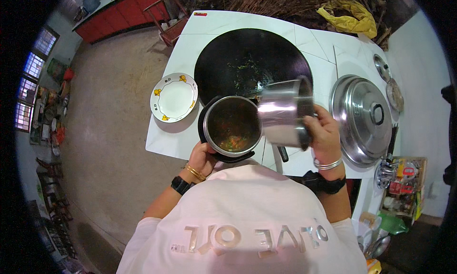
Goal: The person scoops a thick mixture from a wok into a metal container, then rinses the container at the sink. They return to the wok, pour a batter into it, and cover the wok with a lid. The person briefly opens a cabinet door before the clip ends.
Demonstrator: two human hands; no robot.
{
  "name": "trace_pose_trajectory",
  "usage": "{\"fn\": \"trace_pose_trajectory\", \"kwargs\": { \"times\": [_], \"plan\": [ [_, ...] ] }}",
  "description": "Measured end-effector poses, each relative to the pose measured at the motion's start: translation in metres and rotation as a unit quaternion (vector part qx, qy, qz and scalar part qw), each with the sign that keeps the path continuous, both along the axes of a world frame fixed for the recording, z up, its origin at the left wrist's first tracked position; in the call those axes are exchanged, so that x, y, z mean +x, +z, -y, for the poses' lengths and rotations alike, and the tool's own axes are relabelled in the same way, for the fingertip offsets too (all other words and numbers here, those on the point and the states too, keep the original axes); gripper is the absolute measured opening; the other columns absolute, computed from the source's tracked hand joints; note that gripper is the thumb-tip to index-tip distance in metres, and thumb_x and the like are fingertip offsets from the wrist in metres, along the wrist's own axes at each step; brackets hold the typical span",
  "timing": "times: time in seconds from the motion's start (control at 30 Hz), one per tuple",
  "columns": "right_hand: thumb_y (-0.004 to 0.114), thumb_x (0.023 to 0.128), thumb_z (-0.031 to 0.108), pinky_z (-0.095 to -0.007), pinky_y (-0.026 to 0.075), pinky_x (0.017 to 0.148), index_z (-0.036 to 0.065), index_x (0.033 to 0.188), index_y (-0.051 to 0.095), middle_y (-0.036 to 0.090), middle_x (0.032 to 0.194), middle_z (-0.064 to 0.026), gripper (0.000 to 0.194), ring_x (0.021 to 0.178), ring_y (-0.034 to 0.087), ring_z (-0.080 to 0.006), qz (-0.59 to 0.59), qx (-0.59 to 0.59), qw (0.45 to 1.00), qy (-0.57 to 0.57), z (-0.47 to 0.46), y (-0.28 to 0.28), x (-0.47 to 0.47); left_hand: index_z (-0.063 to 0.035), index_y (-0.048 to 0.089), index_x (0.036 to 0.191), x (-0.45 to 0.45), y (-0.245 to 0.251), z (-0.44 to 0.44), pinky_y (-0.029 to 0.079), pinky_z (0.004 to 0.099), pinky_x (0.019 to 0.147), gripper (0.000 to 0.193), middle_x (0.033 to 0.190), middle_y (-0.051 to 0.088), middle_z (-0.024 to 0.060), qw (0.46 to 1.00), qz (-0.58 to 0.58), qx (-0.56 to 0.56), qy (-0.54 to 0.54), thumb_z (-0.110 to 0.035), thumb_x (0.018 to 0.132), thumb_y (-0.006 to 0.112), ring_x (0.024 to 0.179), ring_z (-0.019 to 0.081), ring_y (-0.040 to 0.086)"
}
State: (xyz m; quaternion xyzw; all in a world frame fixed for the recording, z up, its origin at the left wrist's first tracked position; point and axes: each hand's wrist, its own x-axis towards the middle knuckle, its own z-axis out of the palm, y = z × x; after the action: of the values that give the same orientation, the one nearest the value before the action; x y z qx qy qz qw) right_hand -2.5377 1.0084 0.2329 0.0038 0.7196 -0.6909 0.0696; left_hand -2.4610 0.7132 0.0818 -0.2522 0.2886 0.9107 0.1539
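My left hand [203, 158] grips the near left side of a round metal pot [234, 126] with black outer parts. Dark liquid fills its inside, with bits of green and orange food near the closer wall. Beside its right rim, my right hand [324, 131] holds a shiny cylindrical metal container [280, 111] by its black handle. The container lies tipped on its side in the air and is blurred. Whether anything flows from it is hidden. Beyond both vessels is a large black wok [250, 60], set into the white tiled stove top [171, 142], with food scraps on its surface.
A white plate with yellow cartoon figures [174, 98] stands at the left edge. To the right are a large domed metal lid [362, 120] and smaller lids [382, 67]. A dark handle [282, 153] lies near the front edge. Brushwood [275, 1] and a yellow bag [351, 19] are behind.
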Motion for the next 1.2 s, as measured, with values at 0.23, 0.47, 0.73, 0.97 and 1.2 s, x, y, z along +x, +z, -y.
{"fn": "trace_pose_trajectory", "kwargs": {
  "times": [0.23,0.47,0.73,0.97,1.2],
  "plan": [
    [0.058,0.094,0.020,-0.0251,0.047,0.056,-0.006,0.116,0.055,0.063,0.069,-0.0060,0.034,0.060,0.058,-0.0101,0.008,0.117,0.982,0.149,0.073,0.012,-0.001,0.0050,0.056,0.101,0.002,-0.005,0.004,0.053,0.0445,0.086,0.030,0.101,0.062,0.0129,1.000,-0.004,0.002,0.001,0.004,0.075,0.042,0.092,0.0268,0.062],
    [0.058,0.094,0.019,-0.0230,0.044,0.053,-0.003,0.117,0.056,0.059,0.066,-0.0023,0.032,0.058,0.055,-0.0078,0.032,0.137,0.986,0.090,0.050,0.002,0.000,0.0059,0.055,0.103,0.002,-0.004,0.008,0.052,0.0440,0.089,0.034,0.100,0.061,0.0126,0.999,0.005,0.020,0.034,0.005,0.071,0.043,0.091,0.0267,0.060],
    [0.056,0.093,0.018,-0.0256,0.045,0.056,-0.003,0.109,0.060,0.060,0.070,-0.0041,0.026,0.062,0.057,-0.0103,0.096,0.220,0.969,0.060,-0.006,-0.062,0.036,0.0078,0.054,0.110,0.007,-0.015,0.013,0.045,0.0461,0.100,0.038,0.114,0.058,0.0160,0.993,-0.077,-0.093,-0.009,0.003,0.073,0.046,0.107,0.0292,0.056],
    [0.059,0.091,0.021,-0.0287,0.048,0.058,-0.002,0.108,0.060,0.064,0.071,-0.0082,0.029,0.062,0.060,-0.0132,0.114,0.220,0.958,0.142,-0.043,-0.117,0.052,0.0008,0.047,0.132,0.048,-0.023,0.020,0.034,0.0525,0.110,0.052,0.135,0.050,0.0206,0.979,0.011,0.159,0.123,-0.008,0.081,0.047,0.122,0.0370,0.049],
    [0.060,0.093,0.024,-0.0436,0.049,0.090,0.014,0.134,0.050,0.062,0.123,-0.0159,0.044,0.109,0.060,-0.0206,0.117,0.332,0.835,0.424,-0.016,-0.188,0.046,0.0047,0.052,0.123,0.161,-0.018,0.057,0.037,0.0543,0.107,0.048,0.128,0.056,0.0199,0.958,0.036,0.131,0.253,-0.008,0.077,0.050,0.119,0.0366,0.051]
  ]
}}
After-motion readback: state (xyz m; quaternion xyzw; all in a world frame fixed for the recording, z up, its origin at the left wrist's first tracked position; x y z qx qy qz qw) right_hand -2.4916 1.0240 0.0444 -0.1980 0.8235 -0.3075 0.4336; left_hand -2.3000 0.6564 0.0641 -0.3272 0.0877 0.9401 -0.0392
